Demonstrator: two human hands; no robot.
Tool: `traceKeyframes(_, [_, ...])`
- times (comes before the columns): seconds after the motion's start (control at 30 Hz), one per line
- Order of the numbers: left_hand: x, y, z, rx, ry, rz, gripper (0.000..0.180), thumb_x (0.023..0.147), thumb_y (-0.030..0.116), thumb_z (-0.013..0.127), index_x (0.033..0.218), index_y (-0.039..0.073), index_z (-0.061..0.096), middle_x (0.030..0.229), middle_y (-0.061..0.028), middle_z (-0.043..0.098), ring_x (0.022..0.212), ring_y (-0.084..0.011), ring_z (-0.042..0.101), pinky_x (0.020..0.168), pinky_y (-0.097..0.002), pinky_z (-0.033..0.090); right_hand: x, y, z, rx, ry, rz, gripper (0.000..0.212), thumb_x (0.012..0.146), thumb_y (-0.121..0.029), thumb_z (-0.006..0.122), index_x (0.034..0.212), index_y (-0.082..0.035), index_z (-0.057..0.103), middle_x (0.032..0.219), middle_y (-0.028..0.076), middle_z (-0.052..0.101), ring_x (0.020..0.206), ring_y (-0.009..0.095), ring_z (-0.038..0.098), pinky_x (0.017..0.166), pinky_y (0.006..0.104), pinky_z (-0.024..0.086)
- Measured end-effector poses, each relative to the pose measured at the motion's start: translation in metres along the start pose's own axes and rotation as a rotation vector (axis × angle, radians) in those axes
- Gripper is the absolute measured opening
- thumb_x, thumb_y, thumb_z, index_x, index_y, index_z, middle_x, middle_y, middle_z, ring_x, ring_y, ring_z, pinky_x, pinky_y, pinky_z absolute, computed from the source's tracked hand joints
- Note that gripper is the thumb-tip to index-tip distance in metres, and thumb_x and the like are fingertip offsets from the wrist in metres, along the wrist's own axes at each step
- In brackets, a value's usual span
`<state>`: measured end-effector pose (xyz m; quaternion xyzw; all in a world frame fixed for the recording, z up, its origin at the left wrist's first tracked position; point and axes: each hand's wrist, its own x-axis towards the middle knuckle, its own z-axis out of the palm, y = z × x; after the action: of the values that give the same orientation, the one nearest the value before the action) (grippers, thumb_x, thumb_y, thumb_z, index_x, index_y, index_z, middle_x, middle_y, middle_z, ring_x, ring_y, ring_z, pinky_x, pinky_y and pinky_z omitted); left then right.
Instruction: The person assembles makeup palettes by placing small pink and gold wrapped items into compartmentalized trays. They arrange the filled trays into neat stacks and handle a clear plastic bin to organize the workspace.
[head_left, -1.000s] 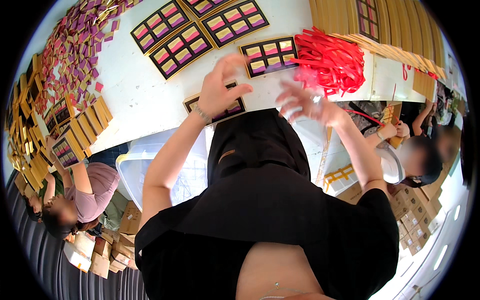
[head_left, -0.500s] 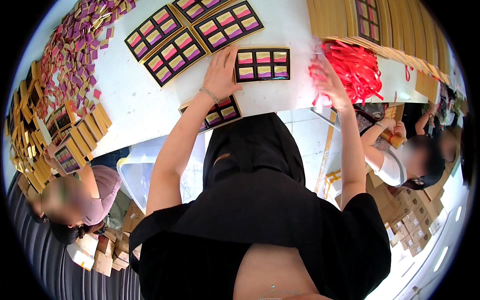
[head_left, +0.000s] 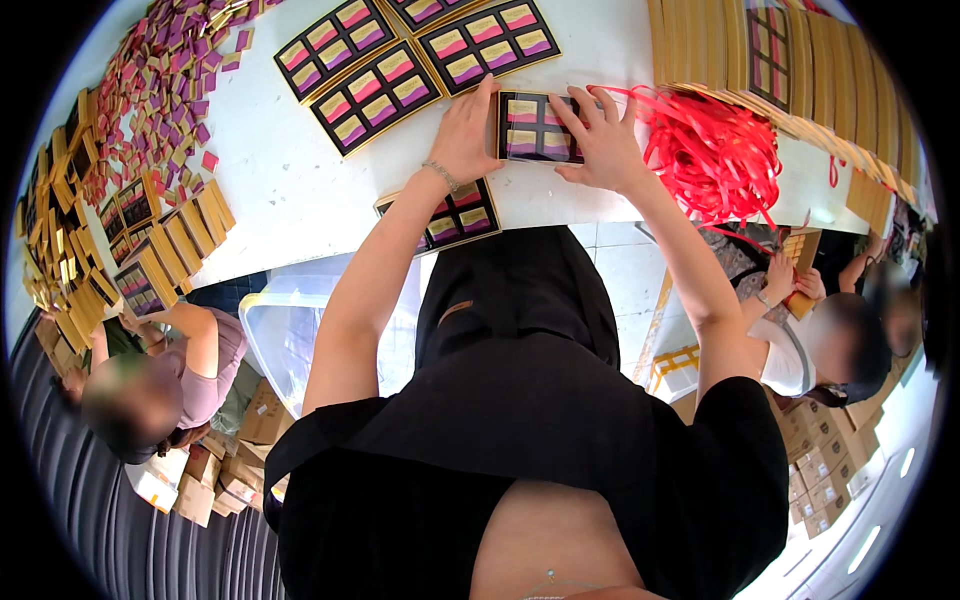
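Note:
A black, gold-edged box [head_left: 522, 128] of small pink and purple wrapped pieces lies flat on the white table in front of me. Its left end sits between the thumb and fingers of my left hand [head_left: 468, 136], which grips it there. Over the box's right part spreads my right hand [head_left: 604, 140], hiding some pieces. A strand of red ribbon [head_left: 632, 92] reaches from a tangled ribbon pile [head_left: 712, 160] to this hand's fingers; how it is held is partly hidden. Below my left wrist, another filled box [head_left: 470, 212] lies at the table's near edge.
Several filled boxes [head_left: 375, 98] lie together beyond my left hand. Many loose wrapped pieces [head_left: 165, 110] cover the far left. Boxes stand in a long row [head_left: 700, 45] at the far right. People work on both sides, and a clear plastic bin [head_left: 300, 330] stands below the table's edge.
My right hand has moved left from the ribbon pile onto the box, with a red strand trailing to it. My left hand stays at the box's left end.

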<state>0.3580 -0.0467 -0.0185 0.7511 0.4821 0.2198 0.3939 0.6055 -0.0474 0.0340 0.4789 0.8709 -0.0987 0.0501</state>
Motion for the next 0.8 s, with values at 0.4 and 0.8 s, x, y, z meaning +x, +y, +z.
traceKeyframes(0.4, [0.002,0.004,-0.003,0.095,-0.095,0.033,0.126,0.050,0.016,0.089,0.149,0.004,0.012,0.145,-0.0137,0.037,0.134,-0.0347,0.035,0.112,-0.0437,0.029,-0.001,0.005,0.020,0.032,0.075,-0.088,0.100,0.062,-0.053,0.075,0.148,-0.027,0.032,0.146,0.010,0.035,0.133,0.031,0.034,0.096,0.0733,0.024])
traceKeyframes(0.8, [-0.006,0.016,0.022,-0.872,0.158,-0.258,0.114,0.064,0.003,0.080,0.150,0.004,0.006,0.148,-0.0207,0.032,0.134,-0.0358,0.037,0.108,-0.0369,0.038,0.005,-0.011,0.030,-0.044,0.058,-0.072,0.091,0.071,-0.064,0.062,0.147,-0.021,0.036,0.149,0.015,0.031,0.133,0.033,0.033,0.096,0.0726,0.021])
